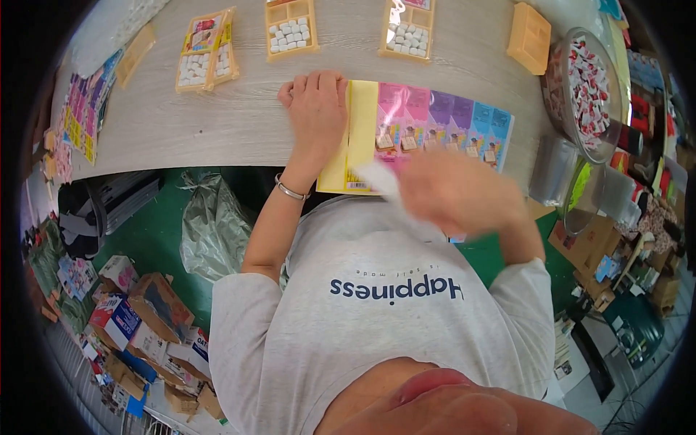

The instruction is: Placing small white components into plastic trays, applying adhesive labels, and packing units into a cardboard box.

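Note:
A printed sheet (362,116) with a yellow left part and pink, purple and blue panels lies along the near table edge. Its lower left corner reaches over that edge. At its left side rests my left hand (317,109), palm down, with bent fingers slightly apart on the table and its side touching the sheet. My right hand (464,192) is smeared by motion above the sheet's lower right part. Out of its fingers sticks a white piece (378,180), too blurred to name, over the yellow part.
Yellow trays (291,45) of white pellets stand along the far side, with another yellow tray (529,38) at far right. A clear bowl (587,94) of small wrapped packets is at right. Printed sheets (90,109) lie at left. A grey plastic bag (214,228) and boxes (159,308) are below.

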Available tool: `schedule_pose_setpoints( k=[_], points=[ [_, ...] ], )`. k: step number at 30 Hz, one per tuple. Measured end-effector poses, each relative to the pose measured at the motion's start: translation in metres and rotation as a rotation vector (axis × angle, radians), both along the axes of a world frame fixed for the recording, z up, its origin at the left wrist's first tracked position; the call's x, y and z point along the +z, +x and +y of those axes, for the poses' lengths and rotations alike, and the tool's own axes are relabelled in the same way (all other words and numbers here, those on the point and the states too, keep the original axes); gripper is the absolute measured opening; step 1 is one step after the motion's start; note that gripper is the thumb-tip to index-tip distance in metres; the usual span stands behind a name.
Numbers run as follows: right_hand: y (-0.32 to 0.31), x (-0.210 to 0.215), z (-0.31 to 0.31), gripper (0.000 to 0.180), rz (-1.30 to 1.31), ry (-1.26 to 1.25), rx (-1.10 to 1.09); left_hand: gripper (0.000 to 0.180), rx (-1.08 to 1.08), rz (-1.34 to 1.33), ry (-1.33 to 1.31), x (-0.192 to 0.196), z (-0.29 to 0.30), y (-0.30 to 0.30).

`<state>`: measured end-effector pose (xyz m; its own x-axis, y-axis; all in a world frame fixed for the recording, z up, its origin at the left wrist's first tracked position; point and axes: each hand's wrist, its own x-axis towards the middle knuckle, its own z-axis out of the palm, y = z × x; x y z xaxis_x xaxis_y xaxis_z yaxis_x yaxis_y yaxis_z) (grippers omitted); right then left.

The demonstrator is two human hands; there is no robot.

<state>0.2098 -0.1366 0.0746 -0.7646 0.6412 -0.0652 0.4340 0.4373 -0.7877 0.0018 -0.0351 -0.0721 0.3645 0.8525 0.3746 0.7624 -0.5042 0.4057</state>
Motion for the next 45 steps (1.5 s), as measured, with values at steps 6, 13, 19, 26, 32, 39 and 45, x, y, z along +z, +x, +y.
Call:
schedule_pose_setpoints(
  k=[6, 13, 19, 26, 32, 39, 45],
  points=[
    [0.077, 0.051, -0.010, 0.014, 0.751, -0.460, -0.446, 0.028, -0.040, -0.037, -0.016, 0.034, 0.004, 0.015],
    [0.084, -0.055, 0.092, 0.033, 0.818, -0.290, -1.057, 0.042, -0.431, -0.908, -1.158, 0.065, 0.071, 0.044],
    [0.091, -0.112, 0.120, 0.039, 0.769, -0.314, -1.329, 0.030, -0.065, -0.688, -0.934, 0.041, 0.117, 0.088],
    [0.087, -0.124, 0.133, 0.049, 0.480, -0.203, -1.459, 0.030, 0.003, -0.496, -0.788, 0.030, 0.123, 0.096],
    [0.086, -0.133, 0.135, 0.050, 0.486, -0.186, -1.487, 0.029, 0.043, -0.437, -0.752, 0.029, 0.122, 0.099],
    [0.086, -0.141, 0.138, 0.052, 0.382, -0.151, -1.489, 0.037, 0.049, -0.335, -0.649, 0.019, 0.124, 0.101],
    [0.073, -0.119, 0.135, 0.059, -0.149, 0.135, -1.450, 0.042, 0.075, -0.124, -0.628, 0.027, 0.125, 0.105]
  ],
)
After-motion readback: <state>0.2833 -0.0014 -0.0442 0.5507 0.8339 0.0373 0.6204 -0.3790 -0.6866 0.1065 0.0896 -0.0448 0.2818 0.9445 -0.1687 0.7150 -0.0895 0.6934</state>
